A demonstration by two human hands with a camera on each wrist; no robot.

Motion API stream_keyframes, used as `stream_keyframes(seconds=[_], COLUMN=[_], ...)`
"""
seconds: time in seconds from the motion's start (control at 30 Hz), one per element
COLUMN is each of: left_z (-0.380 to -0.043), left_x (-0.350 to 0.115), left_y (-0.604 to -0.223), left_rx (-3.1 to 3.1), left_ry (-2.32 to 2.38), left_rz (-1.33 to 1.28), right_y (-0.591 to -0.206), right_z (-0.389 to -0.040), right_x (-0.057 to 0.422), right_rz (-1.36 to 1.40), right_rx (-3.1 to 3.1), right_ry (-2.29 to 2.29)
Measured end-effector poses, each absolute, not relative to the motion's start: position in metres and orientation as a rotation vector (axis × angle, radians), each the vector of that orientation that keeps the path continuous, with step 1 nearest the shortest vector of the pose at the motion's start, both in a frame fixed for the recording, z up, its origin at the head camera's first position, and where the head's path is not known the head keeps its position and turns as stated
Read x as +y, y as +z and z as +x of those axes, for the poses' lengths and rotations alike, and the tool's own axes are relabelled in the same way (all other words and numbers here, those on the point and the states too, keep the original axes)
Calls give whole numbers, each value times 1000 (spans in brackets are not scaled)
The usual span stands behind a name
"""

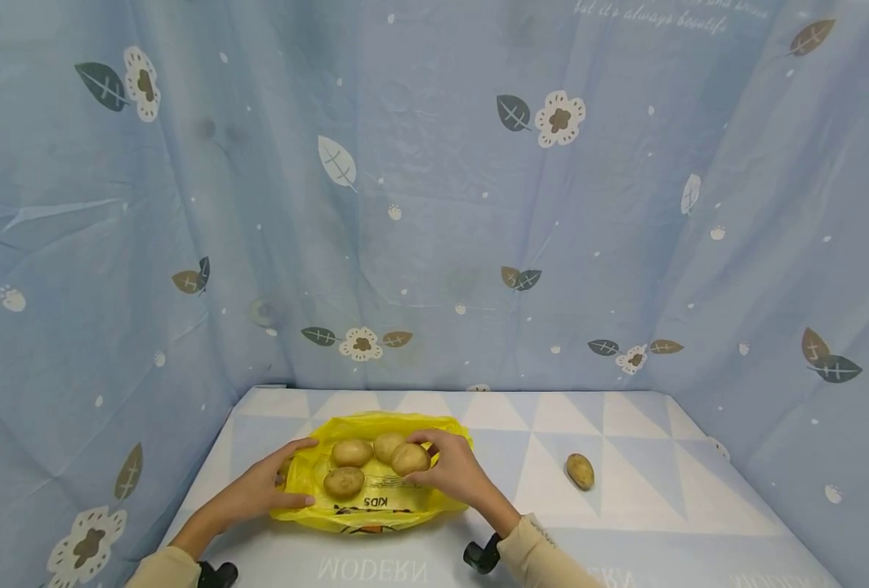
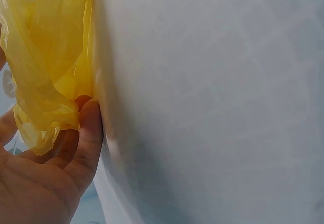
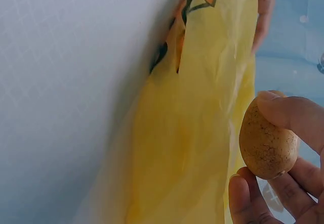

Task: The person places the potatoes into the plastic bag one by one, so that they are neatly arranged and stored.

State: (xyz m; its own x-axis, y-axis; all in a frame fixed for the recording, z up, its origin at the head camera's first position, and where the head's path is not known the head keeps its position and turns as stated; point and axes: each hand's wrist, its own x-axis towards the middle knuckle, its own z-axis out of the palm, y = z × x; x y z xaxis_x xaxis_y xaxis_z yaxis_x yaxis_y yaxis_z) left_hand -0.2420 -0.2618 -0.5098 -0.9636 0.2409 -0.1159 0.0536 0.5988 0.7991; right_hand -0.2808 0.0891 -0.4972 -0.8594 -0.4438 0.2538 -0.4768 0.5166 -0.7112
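Note:
A yellow plastic bag (image 1: 398, 518) lies on the table, its mouth spread wide. Three potatoes show in it: one at the upper left (image 1: 351, 452), one below that (image 1: 344, 483) and one further right (image 1: 388, 446). At the bag's left end my left hand (image 1: 261, 487) grips the plastic; the left wrist view shows its fingers (image 2: 91, 133) against the gathered yellow film (image 2: 50, 82). My right hand (image 1: 452, 467), over the bag's right side, pinches another potato (image 3: 268, 140) between thumb and fingers, right beside the potatoes in the bag.
One more potato (image 1: 580, 472) lies on the table to the right of the bag. The table has a triangle-patterned white and blue cover (image 1: 626, 506). Blue printed curtains (image 1: 449, 229) hang behind the table and at both sides.

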Motion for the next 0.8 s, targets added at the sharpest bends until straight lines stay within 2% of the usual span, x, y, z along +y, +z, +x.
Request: stream_keyframes(seconds=[0.8], left_z=[-241], left_x=[-263], left_y=[-510], left_rx=[2603], left_ry=[1330], left_rz=[263], right_y=[-519], right_z=[-279], right_x=[61], right_rz=[871], right_rx=[-2736], right_ry=[1321])
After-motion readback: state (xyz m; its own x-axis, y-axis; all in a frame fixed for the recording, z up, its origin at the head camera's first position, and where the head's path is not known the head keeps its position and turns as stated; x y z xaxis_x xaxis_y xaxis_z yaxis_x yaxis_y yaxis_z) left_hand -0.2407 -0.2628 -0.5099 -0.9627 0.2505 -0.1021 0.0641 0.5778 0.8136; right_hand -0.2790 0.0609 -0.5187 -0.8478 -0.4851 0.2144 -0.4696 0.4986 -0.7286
